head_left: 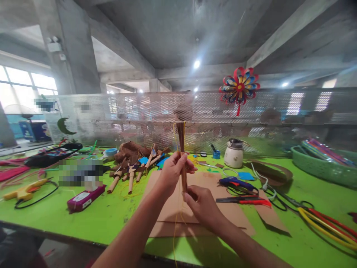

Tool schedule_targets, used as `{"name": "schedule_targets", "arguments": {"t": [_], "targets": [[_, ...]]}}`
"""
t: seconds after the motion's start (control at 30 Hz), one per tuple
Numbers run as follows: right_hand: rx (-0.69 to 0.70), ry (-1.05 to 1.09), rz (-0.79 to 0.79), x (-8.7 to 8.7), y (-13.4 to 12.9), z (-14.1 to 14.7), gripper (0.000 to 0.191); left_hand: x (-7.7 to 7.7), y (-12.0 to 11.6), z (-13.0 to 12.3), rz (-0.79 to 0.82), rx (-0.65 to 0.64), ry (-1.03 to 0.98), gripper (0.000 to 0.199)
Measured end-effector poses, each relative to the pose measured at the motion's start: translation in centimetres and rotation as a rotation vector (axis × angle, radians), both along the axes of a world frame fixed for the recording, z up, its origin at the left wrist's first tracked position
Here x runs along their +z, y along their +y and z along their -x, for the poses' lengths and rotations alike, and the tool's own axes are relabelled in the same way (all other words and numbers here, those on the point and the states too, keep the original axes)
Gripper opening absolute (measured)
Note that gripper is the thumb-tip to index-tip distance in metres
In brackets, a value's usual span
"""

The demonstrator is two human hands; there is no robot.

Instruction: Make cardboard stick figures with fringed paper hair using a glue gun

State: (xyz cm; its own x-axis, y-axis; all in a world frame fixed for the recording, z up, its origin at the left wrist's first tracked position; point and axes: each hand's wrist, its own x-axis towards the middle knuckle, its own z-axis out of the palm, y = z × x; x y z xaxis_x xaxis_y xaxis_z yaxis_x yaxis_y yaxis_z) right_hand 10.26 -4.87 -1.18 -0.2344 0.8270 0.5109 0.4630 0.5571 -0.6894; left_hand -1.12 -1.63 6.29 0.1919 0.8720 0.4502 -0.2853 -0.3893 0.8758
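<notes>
Upright in front of me is a thin brown paper roll [181, 138], its top end made of narrow strips. My left hand [171, 173] is closed around its middle, thumb pressed on the front. Lower down, my right hand [201, 203] pinches the bottom end between thumb and fingers. A thin yellow string [175, 238] loops beside the top of the roll and hangs down past my hands. Beneath them lie flat sheets of brown cardboard [158, 204] on the green table [122, 223].
Left are several finished-looking paper rolls [131, 180], brown crumpled paper [129, 150], a purple power strip [86, 198] and a yellow glue gun [25, 191]. Right are red-handled scissors [255, 201], a blue glue gun [238, 184], a white jug [233, 154] and a green basket [315, 167]. A perforated screen [139, 111] stands behind.
</notes>
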Motion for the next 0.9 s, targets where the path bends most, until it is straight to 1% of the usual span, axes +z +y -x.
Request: {"name": "schedule_targets", "arguments": {"t": [0.1, 0.17, 0.23, 0.3, 0.33, 0.37, 0.4, 0.5, 0.53, 0.6, 0.67, 0.77, 0.9], "targets": [[0.021, -0.007, 0.018, -0.4, 0.0, -0.1, 0.023, -0.3, 0.0, 0.2, 0.013, -0.030, 0.034, 0.026], [0.029, -0.036, 0.003, -0.3, 0.0, -0.6, 0.023, -0.3, 0.0, 0.4, 0.034, -0.034, 0.029, 0.027], [0.002, -0.039, -0.035, 0.2, 0.2, -1.5, 0.027, -0.2, -0.1, 0.5, 0.055, -0.040, 0.015, 0.027], [-0.034, 0.018, -0.072, 1.1, 0.5, -2.4, 0.030, -0.1, -0.3, 0.6, 0.067, -0.055, 0.000, 0.027], [-0.026, 0.063, -0.076, 1.7, 0.7, -2.8, 0.029, -0.1, -0.4, 0.6, 0.071, -0.066, -0.008, 0.027], [0.018, 0.113, -0.059, 2.3, 0.9, -3.2, 0.027, -0.1, -0.5, 0.6, 0.075, -0.079, -0.016, 0.027], [0.095, 0.159, -0.016, 2.8, 1.2, -3.4, 0.027, -0.1, -0.5, 0.5, 0.080, -0.090, -0.020, 0.028], [0.414, 0.290, 0.196, 3.7, 1.7, -3.6, 0.032, -0.2, -0.8, 0.5, 0.102, -0.109, -0.022, 0.028], [0.494, 0.330, 0.258, 3.8, 1.8, -3.5, 0.033, -0.3, -0.9, 0.5, 0.110, -0.111, -0.023, 0.027], [0.565, 0.377, 0.337, 3.7, 1.8, -3.2, 0.032, -0.3, -1.1, 0.7, 0.122, -0.119, -0.033, 0.026], [0.548, 0.362, 0.376, 3.3, 1.8, -3.0, 0.028, -0.4, -1.2, 1.0, 0.130, -0.130, -0.047, 0.025], [0.454, 0.297, 0.388, 2.7, 2.0, -2.7, 0.029, -0.4, -1.1, 1.3, 0.149, -0.134, -0.065, 0.026], [0.307, 0.177, 0.222, 2.3, 2.1, -2.9, 0.038, -0.8, -0.6, 1.7, 0.152, -0.110, -0.094, 0.025]]}}
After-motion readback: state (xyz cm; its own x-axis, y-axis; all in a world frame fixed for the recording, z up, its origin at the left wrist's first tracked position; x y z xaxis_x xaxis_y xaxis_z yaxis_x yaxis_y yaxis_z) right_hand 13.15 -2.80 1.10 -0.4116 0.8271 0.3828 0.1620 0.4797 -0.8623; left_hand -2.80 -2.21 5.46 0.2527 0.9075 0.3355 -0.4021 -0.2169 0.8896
